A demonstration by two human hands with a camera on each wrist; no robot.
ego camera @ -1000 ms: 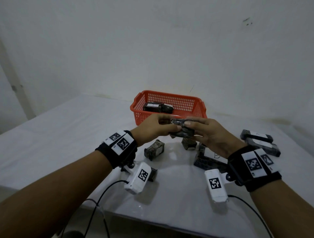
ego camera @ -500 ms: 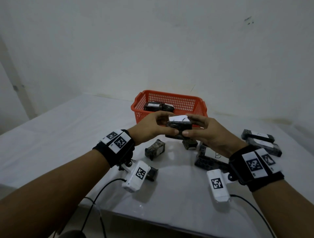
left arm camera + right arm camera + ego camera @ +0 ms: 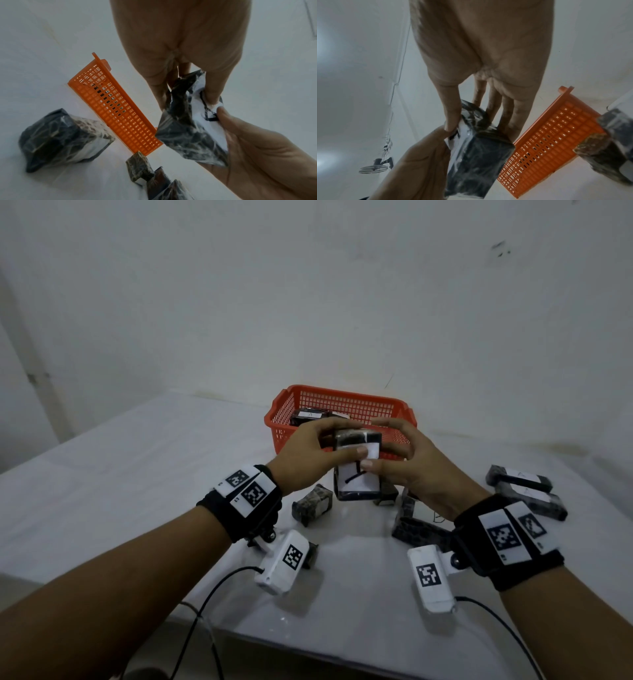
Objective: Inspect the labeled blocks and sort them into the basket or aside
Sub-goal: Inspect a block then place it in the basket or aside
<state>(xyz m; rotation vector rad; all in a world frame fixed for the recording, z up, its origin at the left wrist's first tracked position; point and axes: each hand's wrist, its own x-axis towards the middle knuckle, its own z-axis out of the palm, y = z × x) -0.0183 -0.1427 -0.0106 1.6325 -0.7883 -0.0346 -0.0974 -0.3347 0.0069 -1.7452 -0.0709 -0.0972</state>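
Observation:
Both hands hold one dark plastic-wrapped block (image 3: pixel 357 470) upright in the air in front of the orange basket (image 3: pixel 394 407). Its white label with a black mark faces me. My left hand (image 3: pixel 310 455) grips its left side, thumb pressed on the label. My right hand (image 3: pixel 407 463) grips the right side, thumb on the label too. The left wrist view shows the block (image 3: pixel 188 129) pinched between both thumbs. In the right wrist view the block (image 3: pixel 477 152) hangs below my fingers. The basket holds two labeled blocks (image 3: pixel 310 416).
Loose wrapped blocks lie on the white table (image 3: pixel 137 474): one (image 3: pixel 313 505) under my left hand, several (image 3: pixel 416 525) under my right wrist, and two long ones (image 3: pixel 524 491) at the right. The basket (image 3: pixel 116 111) stands close behind the held block.
The block has been lifted and turned from lying flat to standing upright, so its white label now faces me. Both hands rose slightly with it.

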